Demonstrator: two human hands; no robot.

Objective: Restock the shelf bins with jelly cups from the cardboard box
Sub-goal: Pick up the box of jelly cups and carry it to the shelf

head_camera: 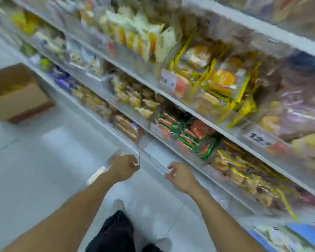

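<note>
Holding a clear, empty plastic shelf bin (135, 157) pulled out from the lowest shelf, both hands meet at its edges in the head view. My left hand (125, 167) has its grip curled over the bin's near left corner, fingers wrapped on the transparent wall. My right hand (180, 177) pinches the bin's front rim between thumb and fingertips, its grip clamped on that clear edge. Motion blur softens the picture, so finer contact details cannot be told.

Open brown cardboard box (16, 93): on the pale tiled floor (44, 160) at upper left, well apart from the hands and just beside the base of the shelving; something yellow shows inside, too blurred for me to identify as jelly cups.

White tiered shelving (198, 113): runs diagonally from upper left to lower right, its clear bins packed with wrapped snacks, among them red-and-green packets (185, 135) just above the held bin and yellow-trimmed packets (220, 84) one tier higher. White price labels (258, 138) sit on the bin fronts.

Dark trousers (116, 231) and pale shoes appear at bottom centre, between the forearms.
</note>
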